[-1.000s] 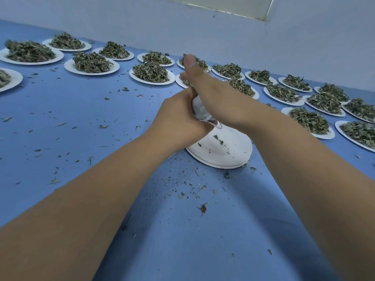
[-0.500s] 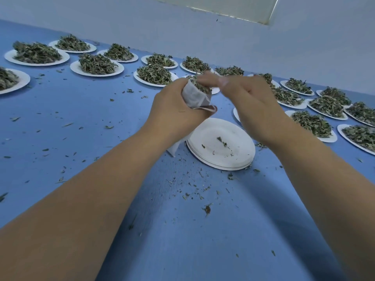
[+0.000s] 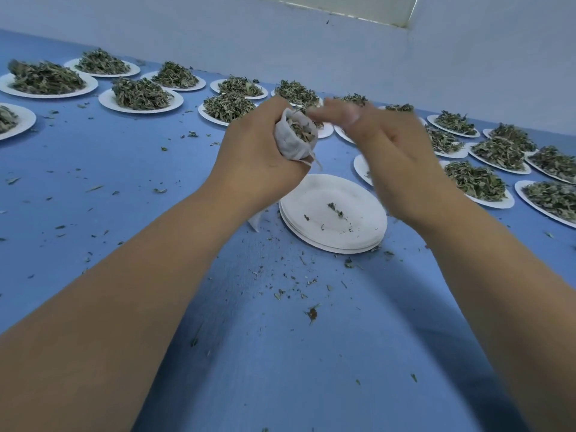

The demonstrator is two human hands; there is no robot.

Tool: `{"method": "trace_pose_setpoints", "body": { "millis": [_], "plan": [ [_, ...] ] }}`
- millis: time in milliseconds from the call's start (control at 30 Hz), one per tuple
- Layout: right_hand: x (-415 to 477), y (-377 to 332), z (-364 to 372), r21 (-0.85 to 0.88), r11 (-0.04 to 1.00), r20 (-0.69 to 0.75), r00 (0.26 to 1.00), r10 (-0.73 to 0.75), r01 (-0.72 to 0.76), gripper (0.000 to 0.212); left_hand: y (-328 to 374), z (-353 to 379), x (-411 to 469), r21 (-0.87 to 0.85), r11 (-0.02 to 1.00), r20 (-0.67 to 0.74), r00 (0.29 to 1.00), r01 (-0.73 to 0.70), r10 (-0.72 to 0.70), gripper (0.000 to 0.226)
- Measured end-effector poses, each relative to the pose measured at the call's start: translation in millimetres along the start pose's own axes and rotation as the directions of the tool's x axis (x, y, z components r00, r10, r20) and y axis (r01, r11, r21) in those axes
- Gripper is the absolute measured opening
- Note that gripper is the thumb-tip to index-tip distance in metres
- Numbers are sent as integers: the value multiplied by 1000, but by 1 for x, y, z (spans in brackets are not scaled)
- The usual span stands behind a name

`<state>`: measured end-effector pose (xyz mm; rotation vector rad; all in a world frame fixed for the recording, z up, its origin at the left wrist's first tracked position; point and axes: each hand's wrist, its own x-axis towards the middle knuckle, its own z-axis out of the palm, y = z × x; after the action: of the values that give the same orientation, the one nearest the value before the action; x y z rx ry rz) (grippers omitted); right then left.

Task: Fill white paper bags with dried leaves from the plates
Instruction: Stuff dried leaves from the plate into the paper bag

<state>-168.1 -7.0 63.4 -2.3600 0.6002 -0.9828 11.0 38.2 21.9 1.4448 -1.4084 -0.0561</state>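
White paper bag (image 3: 293, 143), full of dried leaves (image 3: 300, 130), is gripped in the left hand (image 3: 258, 165) above the blue table (image 3: 280, 353), its lower part behind the palm. Right hand (image 3: 389, 151) hovers at its mouth, too blurred to read. Empty plates (image 3: 358, 227) sit stacked below. Heaped plates (image 3: 105, 100) line the far wall (image 3: 218, 32), with the rightmost cut off.

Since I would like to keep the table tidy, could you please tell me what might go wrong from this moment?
1. The bag gripped in the left hand is full to its open mouth, so leaves could spill onto the table, which is littered with crumbs.
2. The right hand is blurred beside the mouth. A hasty push might knock leaves out or tear the bag.
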Motion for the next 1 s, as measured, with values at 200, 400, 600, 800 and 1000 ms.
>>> {"method": "trace_pose_setpoints", "body": {
  "millis": [200,400,600,800,1000],
  "plan": [
    [-28,27,-35,-198,938,-119,957,265,-285,20,5,-1,-6,279,939,123,977,-201,173,27],
    [-65,63,-49,-603,701,59,855,516,-381,23,6,17,-14,291,933,272,953,-212,132,28],
    [-61,68,-36,-597,699,-11,874,485,-395,30,6,18,-16,229,968,199,979,-99,53,29],
    [-71,58,-49,-486,715,-39,830,556,-502,30,7,15,-16,177,984,177,983,12,-43,36],
    [-88,43,-35,-307,785,-28,830,557,-537,21,2,19,-14,142,985,188,975,94,-120,36]
  ]
}}
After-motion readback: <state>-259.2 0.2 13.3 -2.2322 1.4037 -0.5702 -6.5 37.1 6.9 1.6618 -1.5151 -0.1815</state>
